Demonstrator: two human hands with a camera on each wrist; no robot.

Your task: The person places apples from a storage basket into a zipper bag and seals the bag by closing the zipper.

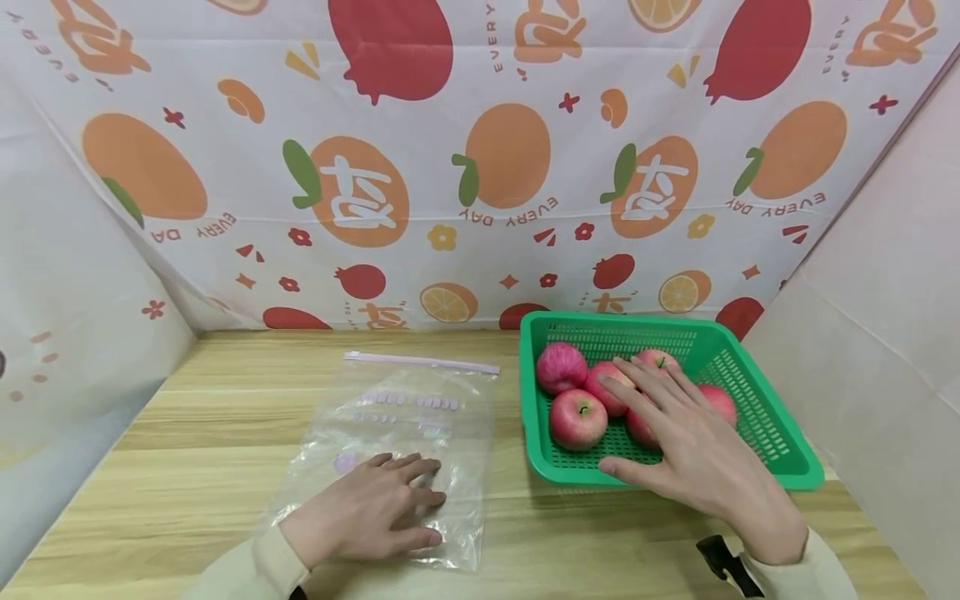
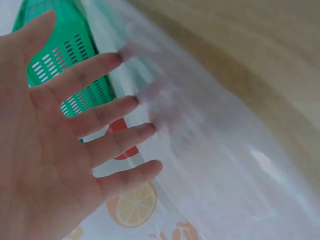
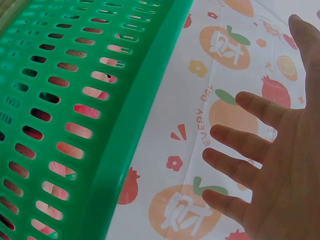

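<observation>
A clear zip-top plastic bag [image 1: 459,442] lies flat on the wooden table, its pink slider strip at the far end. My left hand [image 1: 371,510] is over its near half with fingers spread; in the left wrist view the fingertips [image 2: 150,129] are right at the clear film. To the right stands a green slotted basket [image 1: 531,433] with several red apples [image 1: 577,419] inside. My right hand [image 1: 697,454] is spread above the basket, partly hiding some apples. In the right wrist view its straight fingers [image 3: 240,140] hold nothing, beyond the basket's rim.
A fruit-print cloth [image 1: 442,208] hangs as a wall behind the table [image 1: 217,433], close behind the basket. Pale side panels [image 1: 885,275] rise at left and right. A dark band [image 1: 727,567] sits at my right wrist.
</observation>
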